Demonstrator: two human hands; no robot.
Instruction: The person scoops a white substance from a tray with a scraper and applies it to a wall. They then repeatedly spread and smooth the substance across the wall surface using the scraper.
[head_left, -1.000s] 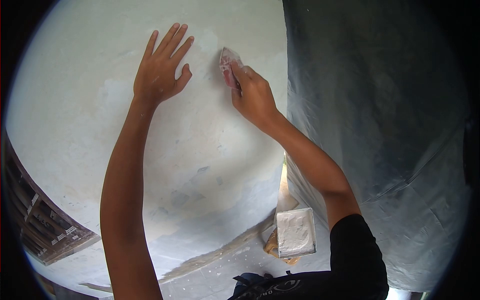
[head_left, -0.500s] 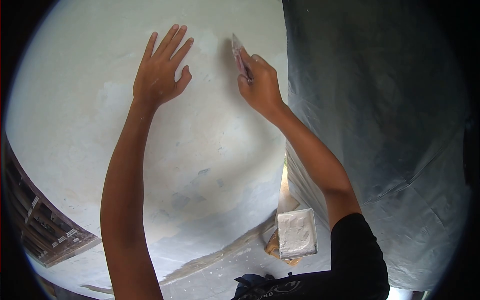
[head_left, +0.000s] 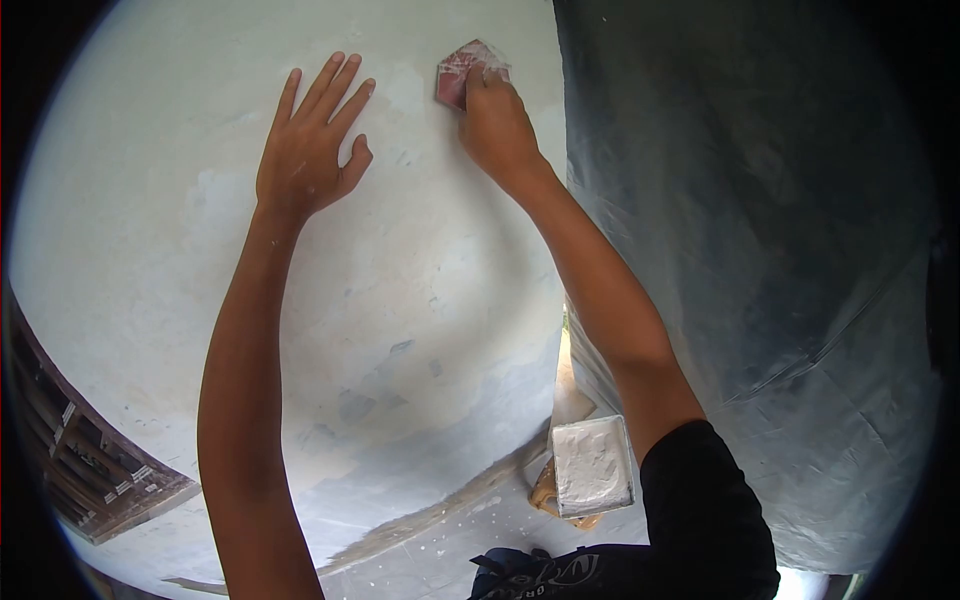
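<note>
My left hand point(head_left: 312, 140) lies flat against the pale wall point(head_left: 380, 250), fingers spread and nothing in it. To its right, near the wall's right edge, my right hand point(head_left: 492, 125) grips a reddish scraper point(head_left: 456, 82) smeared with white paste. The scraper's flat face is turned toward me, at or very near the wall; exact contact is hard to tell. Below, a rectangular tray point(head_left: 592, 466) holds white paste with a furrowed surface.
Grey plastic sheeting point(head_left: 760, 250) hangs along the right side. A dark wooden lattice point(head_left: 85, 455) is at the lower left. Under the tray is an orange-brown object point(head_left: 543, 490), and the grey floor point(head_left: 420, 545) has white spots.
The scraper has turned from edge-on to showing its flat face, and my right hand has moved slightly up and left. My left hand stays spread on the wall.
</note>
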